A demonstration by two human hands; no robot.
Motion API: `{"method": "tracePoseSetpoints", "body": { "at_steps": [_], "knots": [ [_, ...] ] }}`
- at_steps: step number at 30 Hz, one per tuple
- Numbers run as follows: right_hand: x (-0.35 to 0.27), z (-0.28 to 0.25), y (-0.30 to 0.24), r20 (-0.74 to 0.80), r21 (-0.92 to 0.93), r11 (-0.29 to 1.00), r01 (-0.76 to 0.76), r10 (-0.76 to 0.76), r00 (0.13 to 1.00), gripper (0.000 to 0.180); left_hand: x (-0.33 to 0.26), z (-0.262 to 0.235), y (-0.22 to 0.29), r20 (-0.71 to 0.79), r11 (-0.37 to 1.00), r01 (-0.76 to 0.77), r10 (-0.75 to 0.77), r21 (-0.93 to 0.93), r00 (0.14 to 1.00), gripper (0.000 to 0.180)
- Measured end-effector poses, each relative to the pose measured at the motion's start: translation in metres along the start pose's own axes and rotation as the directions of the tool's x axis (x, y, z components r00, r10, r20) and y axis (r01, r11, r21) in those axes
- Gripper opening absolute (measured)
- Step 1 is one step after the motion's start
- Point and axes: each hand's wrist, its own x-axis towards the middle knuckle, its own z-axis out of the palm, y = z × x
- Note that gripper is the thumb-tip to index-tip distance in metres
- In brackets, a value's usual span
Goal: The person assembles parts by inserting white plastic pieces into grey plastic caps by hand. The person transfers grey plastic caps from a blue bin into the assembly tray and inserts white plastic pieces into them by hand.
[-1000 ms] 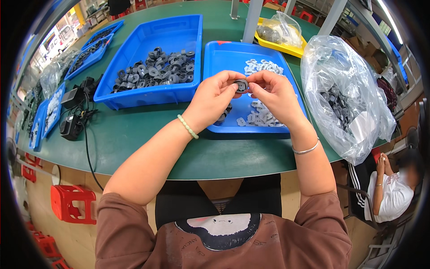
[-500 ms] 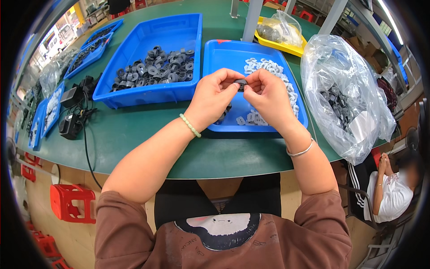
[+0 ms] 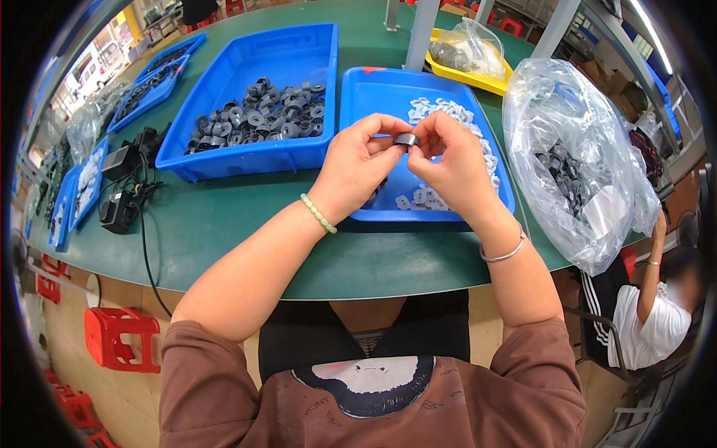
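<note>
Both hands meet over a shallow blue tray [image 3: 373, 89] that holds several small white plastic parts [image 3: 448, 116]. My left hand [image 3: 358, 168] and my right hand [image 3: 452, 168] pinch one small dark grey ring [image 3: 407, 140] between their fingertips, above the tray. A bead bracelet circles the left wrist and a thin metal bangle the right. Left of it stands a deeper blue bin [image 3: 216, 160] with several dark grey rings [image 3: 258, 116] inside.
A large clear plastic bag [image 3: 579, 157] of dark parts sits at the right on the green table [image 3: 224, 239]. A yellow tray [image 3: 467, 71] with a bag is behind. Black adapters with cables [image 3: 123, 187] and more blue trays lie left. Another person sits at lower right.
The hands stay together over the tray, holding the ring; the fingers have shifted slightly around it.
</note>
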Motion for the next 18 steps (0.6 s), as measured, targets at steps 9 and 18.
{"method": "tracePoseSetpoints", "body": {
  "at_steps": [9, 18],
  "knots": [
    [0.002, -0.009, -0.015, -0.002, -0.136, 0.911, 0.39, -0.394, 0.919, 0.029, 0.003, -0.01, 0.003, 0.015, 0.962, -0.148, 0.155, -0.228, 0.988, 0.025],
    [0.001, -0.005, -0.013, -0.014, -0.237, 0.886, 0.398, -0.413, 0.911, 0.029, 0.003, -0.011, 0.0, 0.048, 0.96, -0.055, 0.07, -0.274, 0.996, 0.024]
  ]
}}
